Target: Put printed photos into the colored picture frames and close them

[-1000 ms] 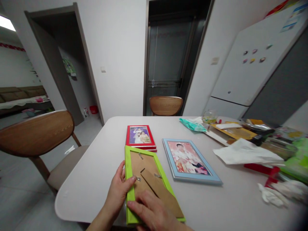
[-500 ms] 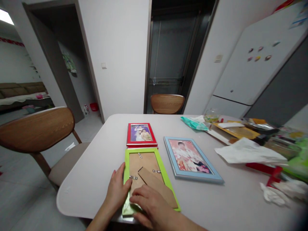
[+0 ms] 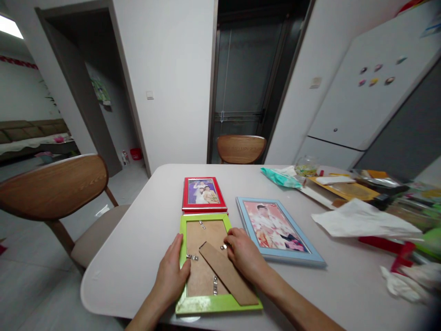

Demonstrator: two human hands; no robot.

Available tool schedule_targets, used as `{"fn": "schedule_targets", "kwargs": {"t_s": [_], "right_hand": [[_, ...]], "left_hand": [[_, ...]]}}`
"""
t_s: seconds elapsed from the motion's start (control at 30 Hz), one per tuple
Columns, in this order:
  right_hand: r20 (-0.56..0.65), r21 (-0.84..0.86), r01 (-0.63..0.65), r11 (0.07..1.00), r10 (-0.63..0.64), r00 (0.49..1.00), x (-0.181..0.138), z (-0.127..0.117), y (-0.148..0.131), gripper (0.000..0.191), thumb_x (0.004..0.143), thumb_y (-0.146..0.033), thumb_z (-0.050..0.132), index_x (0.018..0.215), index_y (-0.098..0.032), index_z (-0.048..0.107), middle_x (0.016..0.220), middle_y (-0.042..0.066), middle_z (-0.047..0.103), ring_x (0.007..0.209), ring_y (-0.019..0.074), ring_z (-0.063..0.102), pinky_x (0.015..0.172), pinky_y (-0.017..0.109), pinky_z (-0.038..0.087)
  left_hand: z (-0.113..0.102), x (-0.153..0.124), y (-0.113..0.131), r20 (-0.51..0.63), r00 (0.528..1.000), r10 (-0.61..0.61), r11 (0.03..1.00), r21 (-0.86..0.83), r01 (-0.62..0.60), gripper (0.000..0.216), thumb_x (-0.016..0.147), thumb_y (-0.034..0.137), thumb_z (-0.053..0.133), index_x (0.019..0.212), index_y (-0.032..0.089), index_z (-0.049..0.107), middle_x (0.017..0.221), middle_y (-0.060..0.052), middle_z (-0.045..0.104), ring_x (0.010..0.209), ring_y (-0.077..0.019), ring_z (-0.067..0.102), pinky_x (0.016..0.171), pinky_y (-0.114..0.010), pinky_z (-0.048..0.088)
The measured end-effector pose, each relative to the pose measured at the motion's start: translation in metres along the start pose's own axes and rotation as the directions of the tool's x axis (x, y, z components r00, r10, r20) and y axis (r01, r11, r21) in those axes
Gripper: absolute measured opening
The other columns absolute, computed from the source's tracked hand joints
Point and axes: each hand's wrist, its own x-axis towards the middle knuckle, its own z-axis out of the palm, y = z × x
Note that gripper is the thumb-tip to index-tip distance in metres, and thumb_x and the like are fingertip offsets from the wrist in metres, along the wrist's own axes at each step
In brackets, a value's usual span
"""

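Note:
A green picture frame (image 3: 206,305) lies face down at the table's near edge, its brown backing board and stand leg (image 3: 227,279) facing up. My left hand (image 3: 171,276) rests on the frame's left rim, fingers together and flat, thumb on the backing near a metal clip (image 3: 192,257). My right hand (image 3: 243,253) lies on the frame's right rim, fingertips curled at a clip on that side. A red framed photo (image 3: 203,193) sits just beyond the green frame. A blue framed photo (image 3: 279,230) lies to the right, beside my right hand.
The white table (image 3: 138,239) has a rounded left edge. Papers (image 3: 358,219), a teal packet (image 3: 280,178), a glass jar (image 3: 305,166) and clutter fill its right side. Wooden chairs stand at the left (image 3: 51,188) and far end (image 3: 240,148). A refrigerator (image 3: 361,101) stands right.
My right hand has moved from the frame's lower part up to its right rim clip. The lower half of the backing and the stand leg now show. My left hand stayed on the left rim.

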Motion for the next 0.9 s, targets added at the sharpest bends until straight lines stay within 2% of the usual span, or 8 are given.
{"fn": "schedule_targets", "kwargs": {"t_s": [0.33, 0.5, 0.6, 0.73, 0.9], "right_hand": [[-0.009, 0.009, 0.012, 1.000, -0.012, 1.000, 0.002, 0.000, 0.005, 0.023, 0.073, -0.006, 0.040, 0.075, -0.014, 0.061, 0.084, 0.008, 0.054, 0.083, 0.0167, 0.046, 0.073, 0.025, 0.036], [-0.034, 0.017, 0.067, 0.998, -0.066, 0.997, 0.014, -0.002, -0.006, 0.022, 0.078, -0.013, 0.040, 0.083, -0.014, 0.061, 0.086, 0.007, 0.056, 0.084, 0.0160, 0.046, 0.076, 0.024, 0.034], [-0.035, -0.007, 0.074, 0.997, -0.074, 0.997, 0.034, 0.007, -0.017, 0.022, 0.080, -0.017, 0.040, 0.085, -0.015, 0.060, 0.086, 0.007, 0.057, 0.084, 0.0153, 0.047, 0.077, 0.023, 0.033], [-0.047, -0.047, 0.018, 0.999, -0.020, 0.999, 0.057, 0.025, -0.021, 0.022, 0.081, -0.021, 0.041, 0.078, -0.013, 0.061, 0.082, 0.008, 0.055, 0.081, 0.0168, 0.046, 0.075, 0.026, 0.032], [-0.068, -0.062, 0.002, 0.998, -0.006, 0.998, 0.064, 0.033, -0.017, 0.024, 0.082, -0.025, 0.040, 0.082, -0.016, 0.062, 0.085, 0.008, 0.054, 0.084, 0.0178, 0.045, 0.075, 0.027, 0.032]], "left_hand": [[0.001, -0.002, 0.001, -0.031, 0.999, 0.008, 0.999, -0.043, -0.010, 0.056, 0.067, 0.016, 0.048, 0.122, 0.008, 0.038, 0.128, -0.014, 0.041, 0.117, -0.0228, 0.038, 0.100, -0.039, 0.027], [0.005, -0.002, 0.003, -0.015, 1.000, 0.009, 0.999, -0.046, -0.010, 0.059, 0.066, 0.012, 0.046, 0.123, 0.007, 0.035, 0.128, -0.013, 0.040, 0.118, -0.0215, 0.036, 0.101, -0.036, 0.026], [0.007, -0.001, 0.003, -0.016, 1.000, 0.024, 0.999, -0.040, -0.025, 0.058, 0.066, 0.012, 0.046, 0.124, 0.006, 0.034, 0.128, -0.014, 0.039, 0.118, -0.0216, 0.036, 0.100, -0.037, 0.026], [0.007, 0.002, 0.002, -0.025, 0.999, 0.021, 0.996, -0.081, -0.023, 0.059, 0.065, 0.011, 0.048, 0.123, 0.012, 0.036, 0.128, -0.011, 0.041, 0.118, -0.0206, 0.036, 0.100, -0.037, 0.027], [0.003, 0.009, 0.002, 0.005, 1.000, 0.018, 0.998, -0.057, -0.018, 0.059, 0.066, 0.012, 0.047, 0.124, 0.011, 0.035, 0.128, -0.012, 0.040, 0.117, -0.0209, 0.037, 0.099, -0.038, 0.028]]}}
